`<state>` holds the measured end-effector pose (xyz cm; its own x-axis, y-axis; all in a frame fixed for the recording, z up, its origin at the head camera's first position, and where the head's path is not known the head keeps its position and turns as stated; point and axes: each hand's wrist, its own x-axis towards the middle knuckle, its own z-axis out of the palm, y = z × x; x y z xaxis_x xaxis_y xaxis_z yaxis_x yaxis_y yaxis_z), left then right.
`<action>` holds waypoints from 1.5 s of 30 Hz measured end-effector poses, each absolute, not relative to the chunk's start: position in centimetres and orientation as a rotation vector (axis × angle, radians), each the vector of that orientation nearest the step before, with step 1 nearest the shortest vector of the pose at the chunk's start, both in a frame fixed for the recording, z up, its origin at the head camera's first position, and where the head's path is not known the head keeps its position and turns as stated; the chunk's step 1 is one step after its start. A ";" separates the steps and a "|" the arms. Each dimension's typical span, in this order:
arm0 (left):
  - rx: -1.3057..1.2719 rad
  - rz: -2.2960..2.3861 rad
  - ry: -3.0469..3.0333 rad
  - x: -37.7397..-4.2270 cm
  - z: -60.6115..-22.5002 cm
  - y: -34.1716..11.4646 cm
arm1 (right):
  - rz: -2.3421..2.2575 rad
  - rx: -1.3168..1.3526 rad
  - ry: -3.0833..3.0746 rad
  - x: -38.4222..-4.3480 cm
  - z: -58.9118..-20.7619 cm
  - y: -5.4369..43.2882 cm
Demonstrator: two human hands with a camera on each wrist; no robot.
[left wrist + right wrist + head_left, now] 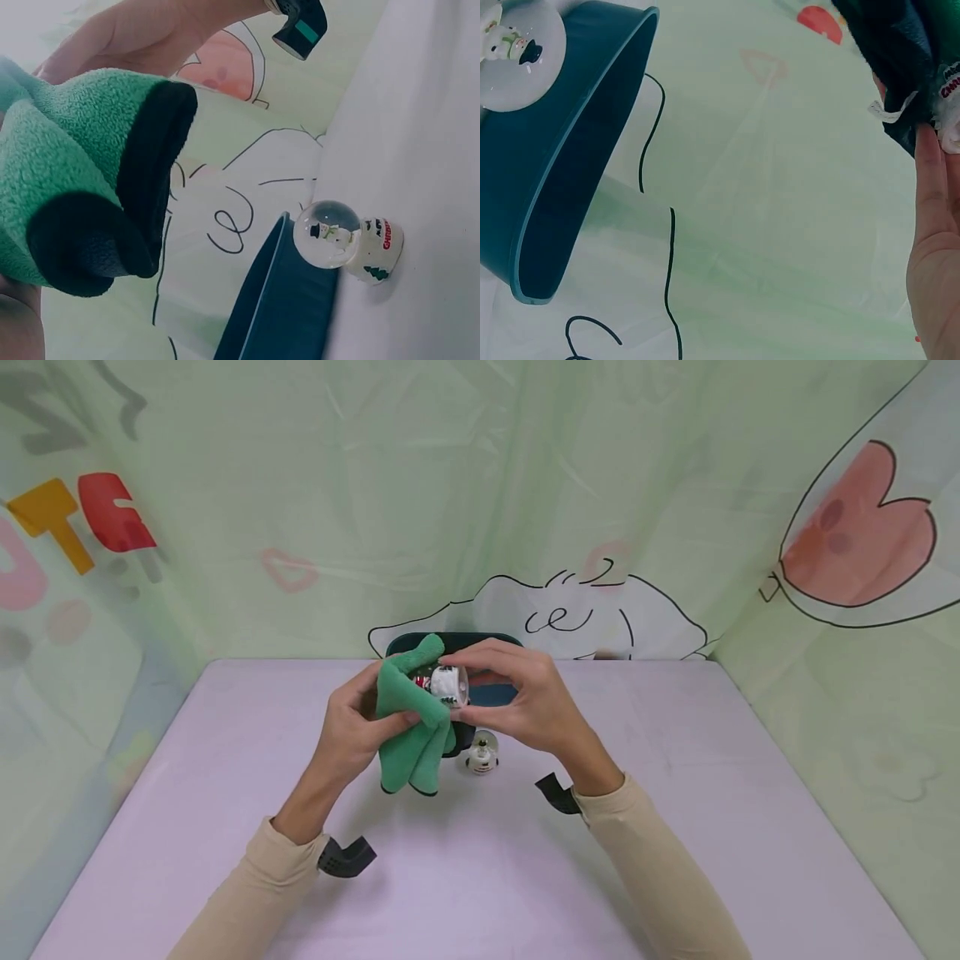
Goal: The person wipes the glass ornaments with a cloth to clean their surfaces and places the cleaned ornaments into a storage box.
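Observation:
My left hand [348, 722] grips a green fleecy cloth [405, 710] with a dark underside, its thumb in front. The cloth wraps the glass end of a snow globe [450, 685], which lies sideways in the air, so most of the globe is hidden. My right hand [528, 693] pinches the white base between thumb and fingers, base end facing right. In the right wrist view the fingertips [930, 150] lie along the base beside the cloth's dark side. A second snow globe [328, 234], with a snowman inside, stands upright on the table below the hands.
Behind the hands stands a teal basin [495, 695], partly covered by them in the head view. The table has a pale lilac cover [637, 860]. Pale green printed sheeting [337, 527] rises behind it and at both sides. Black wrist mounts [345, 857] stick out from the sleeves.

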<state>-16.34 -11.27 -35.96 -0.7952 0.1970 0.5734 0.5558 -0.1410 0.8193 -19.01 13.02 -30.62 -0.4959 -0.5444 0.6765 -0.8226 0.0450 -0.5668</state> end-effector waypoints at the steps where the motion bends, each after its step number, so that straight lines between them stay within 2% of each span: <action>1: -0.858 -2.014 -1.868 -16.3 -35.9 -11.3 | 1.439 1.379 -2.058 -19.0 -30.6 13.0; 26: -0.943 -1.812 -1.833 -16.6 -36.2 -10.6 | 1.700 1.036 -2.370 -18.6 -29.9 13.1; 45: -0.868 -1.876 -1.866 -16.3 -36.0 -11.1 | 1.678 1.324 -2.147 -18.9 -30.7 12.9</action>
